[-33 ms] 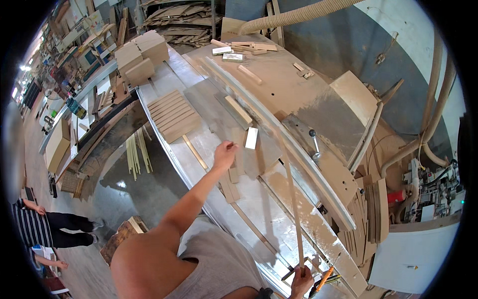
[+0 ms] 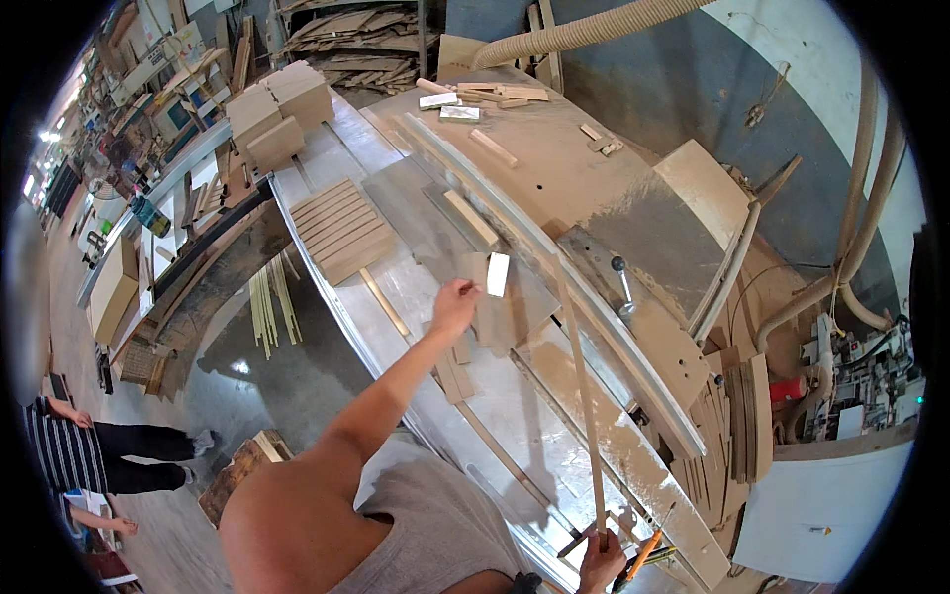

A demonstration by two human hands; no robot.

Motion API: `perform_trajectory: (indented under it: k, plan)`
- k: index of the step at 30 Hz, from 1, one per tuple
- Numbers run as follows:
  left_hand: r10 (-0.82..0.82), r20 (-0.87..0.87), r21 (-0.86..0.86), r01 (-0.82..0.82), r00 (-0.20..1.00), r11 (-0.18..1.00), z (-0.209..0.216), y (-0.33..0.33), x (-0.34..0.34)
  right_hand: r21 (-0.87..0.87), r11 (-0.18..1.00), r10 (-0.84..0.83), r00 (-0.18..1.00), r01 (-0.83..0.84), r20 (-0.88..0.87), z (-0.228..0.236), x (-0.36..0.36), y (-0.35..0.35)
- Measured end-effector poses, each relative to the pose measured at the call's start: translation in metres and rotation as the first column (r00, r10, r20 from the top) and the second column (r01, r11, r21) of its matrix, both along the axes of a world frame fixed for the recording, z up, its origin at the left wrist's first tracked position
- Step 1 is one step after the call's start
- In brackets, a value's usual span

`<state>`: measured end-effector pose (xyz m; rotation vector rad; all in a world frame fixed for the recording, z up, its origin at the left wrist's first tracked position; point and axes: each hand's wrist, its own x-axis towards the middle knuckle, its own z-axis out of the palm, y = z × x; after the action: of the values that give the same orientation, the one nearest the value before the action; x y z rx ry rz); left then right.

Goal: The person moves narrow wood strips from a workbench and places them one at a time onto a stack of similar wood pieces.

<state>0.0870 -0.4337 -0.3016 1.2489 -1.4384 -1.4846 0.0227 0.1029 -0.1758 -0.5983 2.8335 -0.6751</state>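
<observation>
Wood strip, long and thin, runs up from the lower edge across the saw table, its lower end pinched in the right hand, whose fingers are curled closed around it near the bottom of the view. The table is the largest thing here: a long, pale metal surface dusted with sawdust, stretching from upper left to lower right, with a curved metal fence rail along its far side. Beyond the rail sits a dusty machine top with a black-knobbed lever and a few offcuts. A ribbed dust hose arcs overhead.

On the far end of the table stand stacked wooden blocks, and nearer lies a row of flat slats laid side by side. A bundle of thin sticks leans below the table's left edge.

The left hand reaches out over the middle of the table, fingers loosely bent with the tips down on a flat wooden piece; whether it grips or only touches it I cannot tell. Just beside the fingers lies a small pale block. An orange pencil lies near the right hand.

At the lower left, another person in a striped top stands on the floor.
</observation>
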Motion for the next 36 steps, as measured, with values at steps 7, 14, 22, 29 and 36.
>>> perform_trajectory:
  k: [7,14,22,29,36]
  plan:
    - [0.236,0.279,-0.038,-0.235,0.931,0.971,-0.034,-0.008,-0.135,0.193,0.97,0.178,0.972,-0.147,-0.153,0.024,-0.045,0.005]
    - [0.152,0.155,0.035,-0.159,0.976,0.987,-0.011,0.038,-0.154,0.165,0.983,0.107,0.981,-0.079,-0.164,0.019,-0.043,0.042]
    - [0.159,-0.2,0.284,-0.098,0.967,0.954,-0.023,0.037,-0.178,0.234,0.972,-0.033,0.995,0.01,0.094,0.037,-0.06,0.068]
    - [0.108,-0.241,0.256,-0.044,0.965,0.966,-0.026,0.014,-0.15,0.296,0.954,-0.001,0.99,-0.042,0.144,0.038,-0.084,0.068]
    - [-0.094,-0.29,0.289,0.181,0.952,0.94,0.016,0.026,-0.097,0.263,0.958,0.062,0.98,-0.111,0.188,0.055,-0.114,0.041]
